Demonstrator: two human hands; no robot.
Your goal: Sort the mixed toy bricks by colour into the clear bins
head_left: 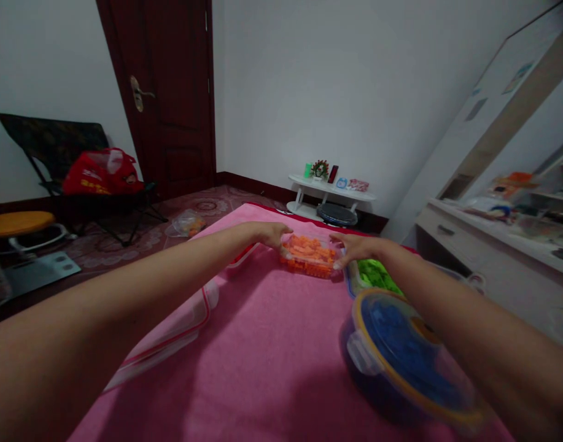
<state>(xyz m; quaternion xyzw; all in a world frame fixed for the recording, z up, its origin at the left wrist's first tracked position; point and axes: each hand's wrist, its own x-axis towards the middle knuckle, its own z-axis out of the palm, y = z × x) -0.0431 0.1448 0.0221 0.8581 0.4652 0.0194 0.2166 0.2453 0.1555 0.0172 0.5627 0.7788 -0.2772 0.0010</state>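
Observation:
Both my arms reach forward over a pink cloth (258,344). Between my hands sits a clear plastic container (309,265) full of small orange pieces. My left hand (275,236) grips its left end, and my right hand (352,247) has hold of its right end. Beside my right hand is a container of green pieces (377,275), partly covered by my forearm. Nearer to me, under my right arm, stands a round lidded container (368,344) with a yellow rim and blue contents, blurred.
Clear containers with red edging (184,325) lie on the left, partly behind my left arm. Past the cloth stands a low white table (331,187) with small items. A folding chair with a red bag (104,172) is at left, and a white cabinet (451,236) at right.

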